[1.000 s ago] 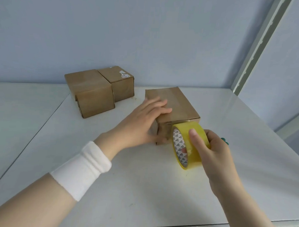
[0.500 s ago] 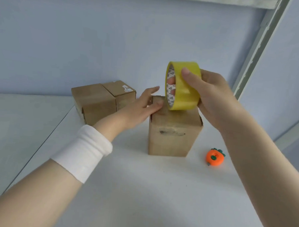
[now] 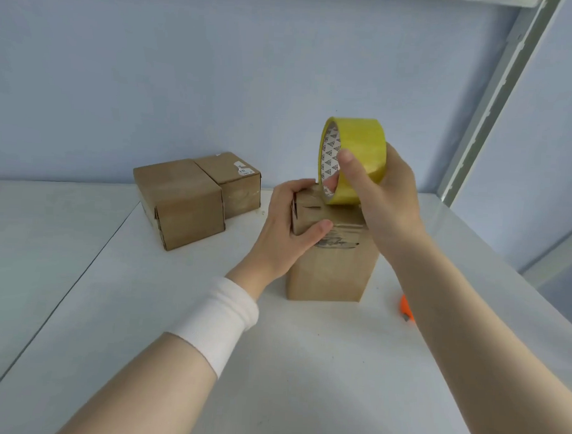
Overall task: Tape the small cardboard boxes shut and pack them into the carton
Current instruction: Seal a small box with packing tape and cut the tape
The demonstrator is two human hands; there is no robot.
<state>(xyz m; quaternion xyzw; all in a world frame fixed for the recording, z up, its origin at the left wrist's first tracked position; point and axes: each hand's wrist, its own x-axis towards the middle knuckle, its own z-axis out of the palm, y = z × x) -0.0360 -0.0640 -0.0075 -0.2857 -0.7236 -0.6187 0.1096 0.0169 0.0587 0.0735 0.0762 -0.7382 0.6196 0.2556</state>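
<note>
**Box on end, tape roll at its top**

The small box (image 3: 331, 268) stands on end mid-table, with wrinkled old tape across its near face. Your left hand (image 3: 284, 230) grips its top left corner, thumb on the near face and fingers curled over the top. Your right hand (image 3: 380, 194) grasps the yellow tape roll (image 3: 356, 154), thumb across the band and a finger inside the core. The roll's lower edge is at the box top; contact unclear.

Back left sit the near box (image 3: 180, 205) and the labelled box (image 3: 233, 181), touching. There is a white wristband (image 3: 221, 315) on your left wrist. An orange item (image 3: 406, 310), mostly hidden by your right forearm, lies right of the box on the white table (image 3: 271, 380).
</note>
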